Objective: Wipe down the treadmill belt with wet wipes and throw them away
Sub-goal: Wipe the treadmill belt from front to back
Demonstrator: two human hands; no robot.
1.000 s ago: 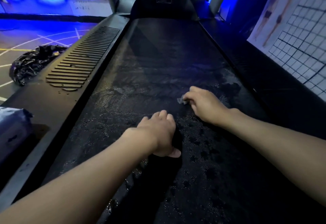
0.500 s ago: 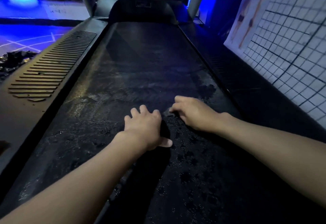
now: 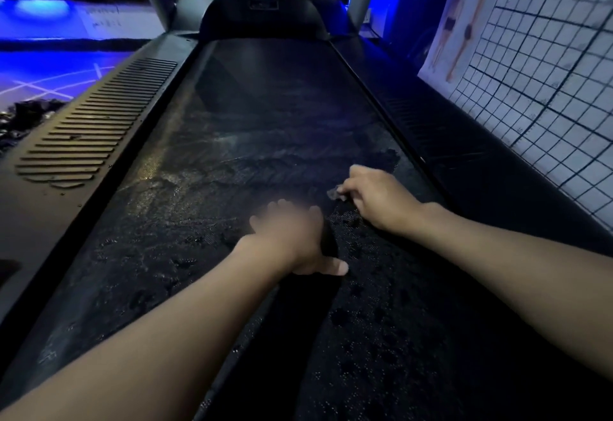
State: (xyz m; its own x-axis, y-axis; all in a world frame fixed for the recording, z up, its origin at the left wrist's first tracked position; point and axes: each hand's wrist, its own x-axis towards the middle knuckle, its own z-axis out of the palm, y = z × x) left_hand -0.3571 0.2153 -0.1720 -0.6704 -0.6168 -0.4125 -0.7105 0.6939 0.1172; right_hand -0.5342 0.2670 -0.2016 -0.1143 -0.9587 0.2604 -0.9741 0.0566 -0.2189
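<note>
Right hand [image 3: 378,203] pinches a wet wipe [image 3: 334,194] onto the treadmill belt [image 3: 265,105], evidently scrubbing. Left hand [image 3: 292,238] rests mid-belt, likely bracing; blurred, grip indeterminate.

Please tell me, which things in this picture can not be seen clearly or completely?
All in the head view:
the left hand: fingers blurred by motion; its palm hides whether a wipe lies under it.
the wipe: only a grey corner shows; the right hand pinching it covers the rest.
the black bag: cut by the left edge.
the poster: print too small.
</note>
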